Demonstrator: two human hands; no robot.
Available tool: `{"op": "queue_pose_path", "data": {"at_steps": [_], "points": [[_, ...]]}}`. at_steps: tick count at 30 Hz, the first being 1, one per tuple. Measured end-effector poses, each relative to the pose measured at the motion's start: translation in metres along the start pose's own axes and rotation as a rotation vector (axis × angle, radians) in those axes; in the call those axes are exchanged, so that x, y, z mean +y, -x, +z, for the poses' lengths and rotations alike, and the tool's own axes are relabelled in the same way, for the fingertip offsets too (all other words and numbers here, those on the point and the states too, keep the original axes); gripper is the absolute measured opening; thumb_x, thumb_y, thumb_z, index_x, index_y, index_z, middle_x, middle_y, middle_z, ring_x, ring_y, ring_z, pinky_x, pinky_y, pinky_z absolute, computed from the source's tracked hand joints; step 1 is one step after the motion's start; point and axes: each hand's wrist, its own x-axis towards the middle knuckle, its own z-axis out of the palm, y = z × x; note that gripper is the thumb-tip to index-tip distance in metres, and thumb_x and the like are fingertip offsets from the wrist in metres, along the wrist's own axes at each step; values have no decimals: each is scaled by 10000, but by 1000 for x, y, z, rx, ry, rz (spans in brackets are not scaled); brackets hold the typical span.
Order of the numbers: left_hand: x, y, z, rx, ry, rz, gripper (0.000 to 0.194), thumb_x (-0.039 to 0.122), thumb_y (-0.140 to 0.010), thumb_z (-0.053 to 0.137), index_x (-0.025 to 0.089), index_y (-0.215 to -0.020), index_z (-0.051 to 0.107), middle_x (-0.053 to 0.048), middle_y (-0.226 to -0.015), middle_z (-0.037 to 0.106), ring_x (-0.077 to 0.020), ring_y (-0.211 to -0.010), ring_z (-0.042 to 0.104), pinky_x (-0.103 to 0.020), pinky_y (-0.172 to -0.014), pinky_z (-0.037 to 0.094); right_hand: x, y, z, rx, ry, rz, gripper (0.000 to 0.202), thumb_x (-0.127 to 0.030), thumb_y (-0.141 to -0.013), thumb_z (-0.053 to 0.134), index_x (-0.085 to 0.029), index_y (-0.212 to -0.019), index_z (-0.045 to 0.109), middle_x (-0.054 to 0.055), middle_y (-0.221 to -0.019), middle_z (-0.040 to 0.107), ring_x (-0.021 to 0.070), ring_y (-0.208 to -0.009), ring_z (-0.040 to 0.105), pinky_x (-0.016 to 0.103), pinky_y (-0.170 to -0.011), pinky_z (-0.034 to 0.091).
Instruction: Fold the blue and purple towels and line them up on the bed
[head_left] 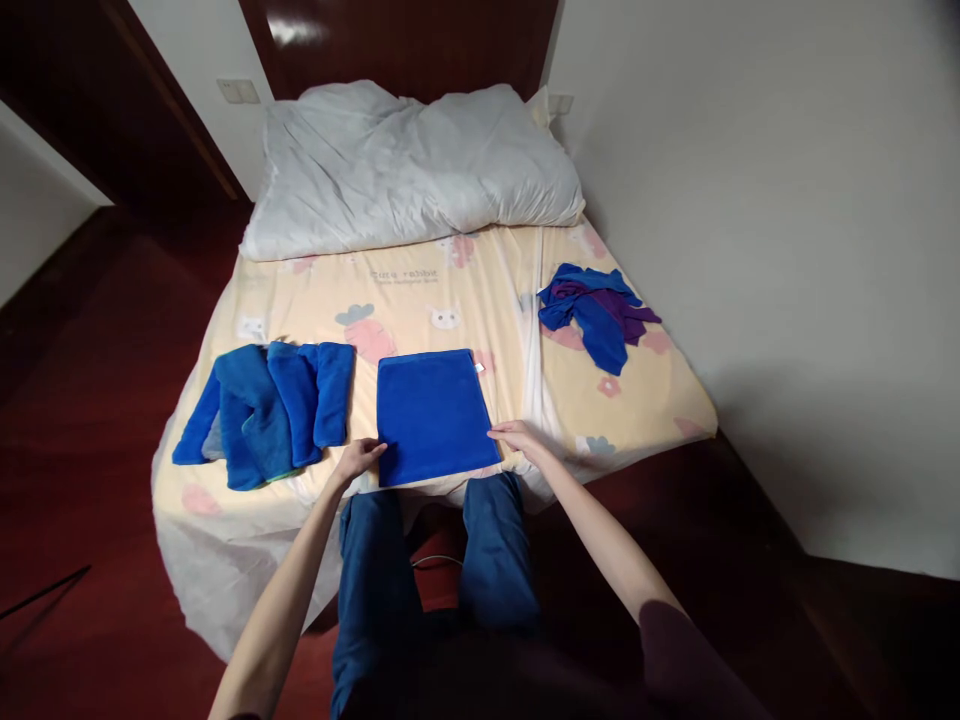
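Note:
A blue square towel (435,410) lies flat on the near edge of the bed, a small white label (480,368) at its upper right side. My left hand (361,458) pinches the towel's left edge near the lower corner. On the opposite side, my right hand (519,437) has the right edge between thumb and fingers. Left of the towel is an overlapping group of folded blue and teal towels (262,415). Over to the right, a crumpled heap of blue and purple cloths (596,305) rests on the sheet.
The bed (450,290) has a cream sheet printed with rabbits and carrots. A folded white quilt (420,165) lies across its head, before a dark headboard (405,40). A pale wall (787,250) runs along the right. Dark red floor (82,420) shows at the left.

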Motion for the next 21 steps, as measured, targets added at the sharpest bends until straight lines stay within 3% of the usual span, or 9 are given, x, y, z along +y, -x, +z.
{"op": "queue_pose_path", "data": {"at_steps": [6,11,16,21], "points": [[34,-92,-18,194,126,-82,393,462,-753,694,132,-955,760,-104,-903,793,-259,-912,744,-288,-732,569,-41,-82,4,81,-7,4,297,-386,-629,877,-158,-774,753,-49,-505,558,77,-449,375,215,-433,248],[50,-158,-26,322,127,-31,361,422,-817,664,164,-1056,746,-96,-1005,795,-227,-930,749,-278,-789,579,-74,-165,15,162,-58,-209,316,-451,-633,864,-180,-656,704,20,-659,696,184,-678,653,265,-624,506],[60,-191,-31,392,38,74,231,376,-849,641,198,-924,768,-59,-964,801,-232,-957,752,-288,-896,559,-81,-218,24,255,-103,-302,337,-530,-669,803,-211,-657,694,59,-783,769,258,-852,736,359,-803,584],[51,-203,-34,310,-20,155,244,408,-795,724,213,-927,788,-40,-942,805,-227,-919,755,-279,-867,563,-67,-229,21,242,-128,-378,393,-569,-688,789,-183,-741,742,96,-826,792,276,-809,753,340,-697,596]]}}
